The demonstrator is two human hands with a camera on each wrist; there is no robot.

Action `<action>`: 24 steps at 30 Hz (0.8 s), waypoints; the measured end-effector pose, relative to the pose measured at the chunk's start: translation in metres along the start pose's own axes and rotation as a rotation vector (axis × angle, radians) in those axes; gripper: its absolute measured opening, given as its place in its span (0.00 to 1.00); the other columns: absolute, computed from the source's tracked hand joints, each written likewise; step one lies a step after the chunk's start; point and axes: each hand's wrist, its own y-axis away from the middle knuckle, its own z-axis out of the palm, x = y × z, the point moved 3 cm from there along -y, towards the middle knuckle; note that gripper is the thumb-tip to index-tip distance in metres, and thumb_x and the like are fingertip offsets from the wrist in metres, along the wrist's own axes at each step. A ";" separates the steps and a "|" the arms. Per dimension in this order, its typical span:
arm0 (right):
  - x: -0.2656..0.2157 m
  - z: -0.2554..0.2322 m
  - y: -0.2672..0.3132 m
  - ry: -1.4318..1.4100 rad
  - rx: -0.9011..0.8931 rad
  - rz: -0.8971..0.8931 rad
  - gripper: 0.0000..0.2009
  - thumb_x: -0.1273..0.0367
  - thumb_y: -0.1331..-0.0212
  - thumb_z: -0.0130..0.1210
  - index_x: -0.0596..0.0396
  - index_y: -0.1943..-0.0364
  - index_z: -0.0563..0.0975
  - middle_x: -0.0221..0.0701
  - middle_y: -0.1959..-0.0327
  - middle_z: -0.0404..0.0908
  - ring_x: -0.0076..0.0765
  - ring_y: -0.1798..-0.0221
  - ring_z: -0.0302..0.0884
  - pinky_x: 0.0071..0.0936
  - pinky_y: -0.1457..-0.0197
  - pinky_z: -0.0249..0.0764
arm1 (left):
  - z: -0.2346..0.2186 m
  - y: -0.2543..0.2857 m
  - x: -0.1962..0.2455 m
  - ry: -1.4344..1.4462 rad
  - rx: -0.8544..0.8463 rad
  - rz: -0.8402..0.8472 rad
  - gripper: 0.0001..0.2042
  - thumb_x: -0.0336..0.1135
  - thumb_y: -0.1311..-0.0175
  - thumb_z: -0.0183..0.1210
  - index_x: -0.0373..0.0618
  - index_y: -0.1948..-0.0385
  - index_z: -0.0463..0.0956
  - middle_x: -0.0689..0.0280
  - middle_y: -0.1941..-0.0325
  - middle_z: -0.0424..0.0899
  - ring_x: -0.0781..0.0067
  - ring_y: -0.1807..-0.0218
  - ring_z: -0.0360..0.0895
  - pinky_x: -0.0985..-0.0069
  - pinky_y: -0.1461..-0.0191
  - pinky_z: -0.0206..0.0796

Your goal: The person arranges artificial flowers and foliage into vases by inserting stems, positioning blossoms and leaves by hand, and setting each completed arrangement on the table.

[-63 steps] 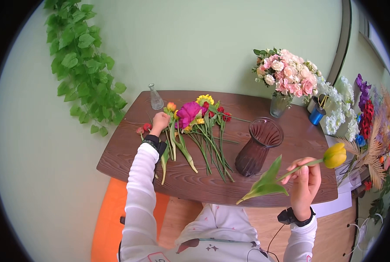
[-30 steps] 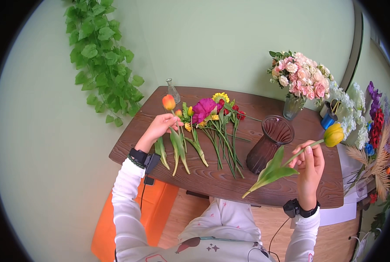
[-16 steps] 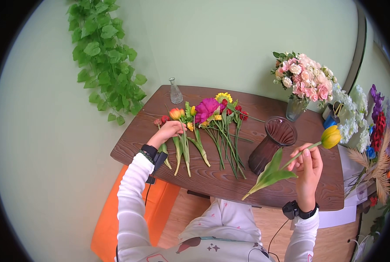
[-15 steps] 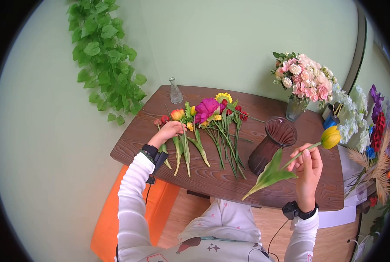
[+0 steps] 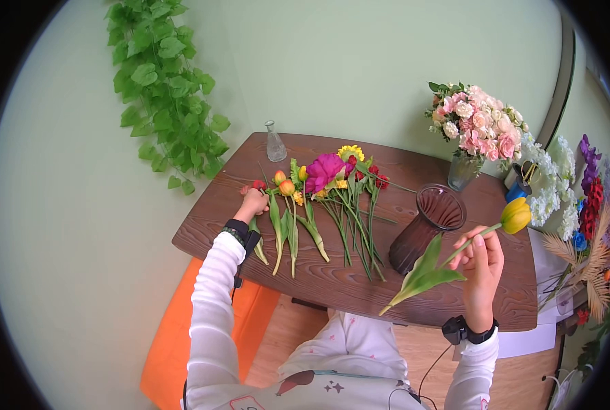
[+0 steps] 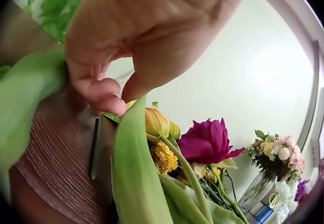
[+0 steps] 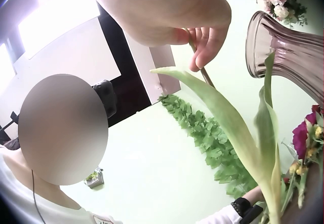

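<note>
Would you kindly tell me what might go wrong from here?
The yellow tulip in the right grip might snag its broad leaves on the purple vase, which they overlap in the head view. The left grip could bend or drag the orange tulips lying close beside it.

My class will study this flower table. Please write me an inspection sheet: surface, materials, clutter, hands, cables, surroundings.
Surface: dark wood-grain table.
Materials: loose flowers lie across the left and middle; purple glass vase stands to their right; yellow tulip is held off the table.
Clutter: small clear bottle at the far left; pink-and-white bouquet in a glass at the far right.
Hands: right hand pinches the tulip's stem; left hand is among the leftmost flowers, grip unclear.
Cables: dark cable hangs below the right wrist.
Surroundings: pale green wall, trailing greenery, orange seat.
</note>
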 end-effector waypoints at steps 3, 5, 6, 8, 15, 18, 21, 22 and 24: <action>-0.001 0.001 0.000 -0.008 -0.002 0.000 0.08 0.69 0.36 0.40 0.61 0.65 0.67 0.36 0.71 0.73 0.23 0.80 0.70 0.18 0.75 0.70 | 0.003 -0.002 -0.007 0.206 -0.059 -0.119 0.09 0.34 0.44 0.54 0.42 0.82 0.72 0.70 0.89 0.72 0.80 0.87 0.67 0.82 0.85 0.60; -0.004 -0.002 -0.001 -0.006 0.005 -0.008 0.07 0.70 0.36 0.40 0.60 0.64 0.67 0.35 0.71 0.73 0.23 0.80 0.70 0.17 0.75 0.70 | 0.003 -0.001 -0.001 0.318 -0.099 -0.124 0.09 0.36 0.44 0.55 0.43 0.82 0.72 0.71 0.88 0.73 0.83 0.90 0.65 0.85 0.89 0.56; -0.007 -0.004 -0.001 -0.019 0.014 -0.013 0.07 0.70 0.36 0.40 0.60 0.64 0.67 0.35 0.71 0.73 0.23 0.80 0.70 0.17 0.75 0.70 | 0.000 -0.001 0.000 0.436 -0.075 -0.139 0.09 0.35 0.44 0.54 0.43 0.82 0.72 0.72 0.87 0.73 0.84 0.89 0.65 0.86 0.88 0.57; -0.014 -0.008 -0.004 -0.032 0.024 -0.022 0.07 0.69 0.36 0.40 0.60 0.64 0.67 0.36 0.71 0.73 0.22 0.80 0.70 0.17 0.75 0.70 | -0.014 0.008 0.012 0.672 -0.092 -0.109 0.09 0.35 0.42 0.53 0.44 0.81 0.72 0.74 0.86 0.72 0.87 0.88 0.64 0.88 0.85 0.58; -0.056 -0.031 -0.033 -0.141 0.203 -0.235 0.09 0.67 0.37 0.44 0.59 0.61 0.68 0.32 0.68 0.71 0.18 0.73 0.68 0.12 0.70 0.67 | -0.092 0.086 0.113 1.001 -0.014 0.453 0.06 0.37 0.37 0.51 0.45 0.68 0.70 0.74 0.74 0.73 0.88 0.74 0.69 0.91 0.72 0.64; -0.074 -0.041 -0.046 -0.199 0.299 -0.363 0.11 0.66 0.37 0.44 0.60 0.58 0.69 0.32 0.64 0.70 0.19 0.64 0.68 0.11 0.64 0.66 | -0.112 0.125 0.159 1.142 0.043 0.695 0.06 0.36 0.36 0.50 0.44 0.67 0.69 0.73 0.73 0.73 0.89 0.74 0.69 0.91 0.72 0.64; -0.089 -0.041 -0.056 -0.226 0.353 -0.463 0.13 0.67 0.38 0.45 0.62 0.54 0.68 0.33 0.58 0.69 0.23 0.57 0.69 0.15 0.58 0.68 | -0.123 0.150 0.198 1.269 -0.009 0.864 0.06 0.35 0.37 0.51 0.43 0.66 0.67 0.66 0.67 0.75 0.86 0.73 0.70 0.88 0.71 0.67; -0.095 -0.041 -0.060 -0.137 0.372 -0.542 0.13 0.67 0.38 0.45 0.62 0.53 0.68 0.34 0.55 0.68 0.25 0.56 0.70 0.17 0.56 0.69 | -0.123 0.161 0.213 1.295 -0.006 0.925 0.06 0.35 0.37 0.50 0.43 0.65 0.67 0.67 0.66 0.75 0.87 0.73 0.69 0.89 0.71 0.65; -0.103 -0.033 -0.061 0.833 0.484 -0.961 0.11 0.69 0.38 0.45 0.62 0.55 0.69 0.36 0.56 0.70 0.26 0.58 0.72 0.19 0.58 0.69 | -0.117 0.177 0.239 1.333 -0.006 1.020 0.06 0.34 0.36 0.50 0.43 0.63 0.67 0.67 0.65 0.75 0.87 0.73 0.68 0.90 0.70 0.64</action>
